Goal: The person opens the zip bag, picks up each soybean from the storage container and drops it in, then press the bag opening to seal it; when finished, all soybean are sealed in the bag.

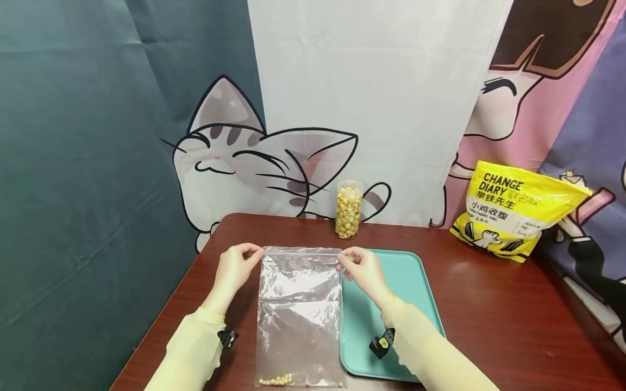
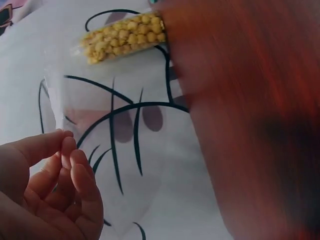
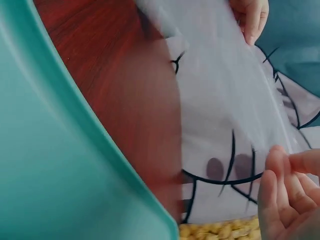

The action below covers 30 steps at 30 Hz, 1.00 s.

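Note:
A clear zip bag hangs spread between my two hands, with several small pale yellow balls along its bottom edge. My left hand pinches the bag's upper left corner between thumb and finger. At the upper right corner, my right hand pinches it the same way. In the left wrist view, the left hand holds the thin film by its edge. The right wrist view has the right hand gripping the other end of the see-through film, with the left hand beyond.
A teal tray lies under my right forearm on the brown table. Behind it stands a clear jar of yellow balls. A yellow snack bag leans at the back right. Printed cloth hangs behind the table.

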Each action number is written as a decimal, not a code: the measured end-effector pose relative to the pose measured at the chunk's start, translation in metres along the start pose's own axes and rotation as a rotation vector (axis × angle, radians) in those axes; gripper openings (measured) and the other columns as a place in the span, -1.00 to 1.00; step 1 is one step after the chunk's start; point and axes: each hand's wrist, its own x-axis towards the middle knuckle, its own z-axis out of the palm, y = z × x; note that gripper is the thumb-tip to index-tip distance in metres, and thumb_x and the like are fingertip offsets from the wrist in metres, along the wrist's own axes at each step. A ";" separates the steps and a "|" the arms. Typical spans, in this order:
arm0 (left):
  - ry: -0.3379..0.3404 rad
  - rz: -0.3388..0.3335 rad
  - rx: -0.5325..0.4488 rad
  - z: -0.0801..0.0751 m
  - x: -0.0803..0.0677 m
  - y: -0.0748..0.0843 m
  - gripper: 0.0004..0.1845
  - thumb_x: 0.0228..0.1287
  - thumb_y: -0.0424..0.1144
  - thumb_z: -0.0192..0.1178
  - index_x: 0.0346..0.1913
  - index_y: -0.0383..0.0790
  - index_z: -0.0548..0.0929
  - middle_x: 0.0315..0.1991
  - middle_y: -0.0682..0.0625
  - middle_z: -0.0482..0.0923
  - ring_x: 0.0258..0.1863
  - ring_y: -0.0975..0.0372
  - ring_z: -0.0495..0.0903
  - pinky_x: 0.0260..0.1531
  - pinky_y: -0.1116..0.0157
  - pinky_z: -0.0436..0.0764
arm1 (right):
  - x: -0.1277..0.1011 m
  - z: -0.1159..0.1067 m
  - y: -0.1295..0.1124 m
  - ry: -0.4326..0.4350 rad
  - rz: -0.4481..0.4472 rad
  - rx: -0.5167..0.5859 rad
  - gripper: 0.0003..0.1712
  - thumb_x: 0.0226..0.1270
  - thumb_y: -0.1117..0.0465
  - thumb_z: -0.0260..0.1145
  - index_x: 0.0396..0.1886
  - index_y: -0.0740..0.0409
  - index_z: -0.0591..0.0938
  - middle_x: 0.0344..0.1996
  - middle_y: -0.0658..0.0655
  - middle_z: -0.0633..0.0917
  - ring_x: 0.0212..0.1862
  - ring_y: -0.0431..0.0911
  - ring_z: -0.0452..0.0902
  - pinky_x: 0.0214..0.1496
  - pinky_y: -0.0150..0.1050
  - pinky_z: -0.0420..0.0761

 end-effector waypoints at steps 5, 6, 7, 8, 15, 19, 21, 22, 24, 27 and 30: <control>-0.034 -0.032 0.023 0.008 0.014 -0.001 -0.81 0.22 -0.10 0.24 -0.27 -0.14 0.73 -0.49 0.03 0.65 -0.50 0.22 0.53 -0.44 0.26 0.44 | 0.009 0.005 0.009 0.054 0.038 0.039 -0.85 0.26 0.24 0.29 -0.30 0.26 0.67 -0.54 0.21 0.72 -0.58 0.06 0.62 -0.50 -0.24 0.62; -0.043 -0.044 0.018 0.009 0.016 -0.002 -0.81 0.21 -0.10 0.24 -0.28 -0.14 0.73 -0.52 0.04 0.64 -0.53 0.22 0.56 -0.45 0.28 0.45 | 0.010 0.006 0.011 0.054 0.037 0.037 -0.85 0.26 0.25 0.29 -0.30 0.28 0.66 -0.54 0.22 0.72 -0.59 0.05 0.62 -0.50 -0.23 0.63; -0.053 -0.058 -0.001 0.012 0.018 -0.002 -0.81 0.21 -0.12 0.24 -0.30 -0.16 0.72 -0.55 0.05 0.64 -0.56 0.24 0.58 -0.46 0.30 0.47 | 0.012 0.006 0.013 0.051 0.041 0.036 -0.85 0.26 0.25 0.29 -0.31 0.28 0.66 -0.54 0.21 0.72 -0.58 0.06 0.62 -0.49 -0.22 0.63; -0.067 -0.070 -0.026 0.014 0.020 -0.002 -0.82 0.22 -0.14 0.23 -0.30 -0.18 0.72 -0.59 0.04 0.64 -0.59 0.25 0.59 -0.48 0.32 0.50 | 0.013 0.007 0.015 0.046 0.044 0.034 -0.86 0.25 0.26 0.29 -0.32 0.28 0.66 -0.54 0.21 0.72 -0.57 0.07 0.63 -0.49 -0.21 0.63; -0.128 -0.176 -0.222 0.031 0.025 -0.008 -0.80 0.26 -0.27 0.18 -0.32 -0.39 0.69 -0.55 -0.09 0.68 -0.63 0.22 0.66 -0.57 0.37 0.62 | 0.021 0.005 0.028 0.023 0.022 -0.013 -0.88 0.24 0.27 0.30 -0.33 0.27 0.68 -0.52 0.17 0.72 -0.47 0.09 0.66 -0.42 -0.09 0.65; -0.118 -0.207 -0.224 0.038 0.025 -0.012 -0.81 0.25 -0.30 0.17 -0.33 -0.40 0.69 -0.51 -0.12 0.69 -0.58 0.18 0.69 -0.54 0.36 0.63 | 0.024 0.005 0.031 0.015 0.029 -0.030 -0.87 0.24 0.26 0.30 -0.32 0.25 0.69 -0.51 0.15 0.72 -0.47 0.00 0.67 -0.40 -0.09 0.65; -0.109 -0.213 -0.228 0.042 0.026 -0.014 -0.82 0.24 -0.31 0.16 -0.33 -0.39 0.69 -0.51 -0.13 0.69 -0.57 0.16 0.70 -0.54 0.34 0.64 | 0.026 0.006 0.032 0.017 0.028 -0.045 -0.87 0.24 0.26 0.31 -0.31 0.25 0.69 -0.51 0.14 0.72 -0.48 -0.03 0.67 -0.41 -0.12 0.65; -0.108 -0.210 -0.228 0.044 0.026 -0.015 -0.82 0.24 -0.32 0.15 -0.33 -0.39 0.69 -0.51 -0.14 0.69 -0.56 0.15 0.70 -0.53 0.33 0.64 | 0.027 0.007 0.033 0.020 0.027 -0.053 -0.87 0.24 0.26 0.31 -0.31 0.26 0.69 -0.51 0.14 0.72 -0.49 -0.03 0.67 -0.42 -0.13 0.65; -0.108 -0.211 -0.237 0.048 0.027 -0.016 -0.82 0.24 -0.33 0.14 -0.33 -0.40 0.68 -0.51 -0.15 0.69 -0.55 0.13 0.70 -0.51 0.29 0.65 | 0.029 0.008 0.036 0.025 0.027 -0.069 -0.87 0.24 0.27 0.30 -0.32 0.27 0.69 -0.52 0.15 0.72 -0.50 -0.03 0.67 -0.44 -0.15 0.65; -0.106 -0.223 -0.232 0.052 0.028 -0.018 -0.82 0.24 -0.33 0.13 -0.33 -0.40 0.68 -0.51 -0.16 0.69 -0.55 0.13 0.70 -0.49 0.26 0.66 | 0.033 0.011 0.040 0.011 0.047 -0.095 -0.87 0.24 0.28 0.30 -0.31 0.27 0.69 -0.51 0.15 0.72 -0.49 -0.02 0.68 -0.44 -0.16 0.64; -0.096 -0.253 -0.229 0.054 0.029 -0.021 -0.81 0.24 -0.34 0.13 -0.33 -0.42 0.68 -0.52 -0.16 0.69 -0.56 0.15 0.69 -0.50 0.28 0.66 | 0.034 0.012 0.044 -0.021 0.067 -0.121 -0.86 0.22 0.28 0.30 -0.28 0.27 0.70 -0.49 0.15 0.73 -0.47 -0.02 0.68 -0.43 -0.15 0.65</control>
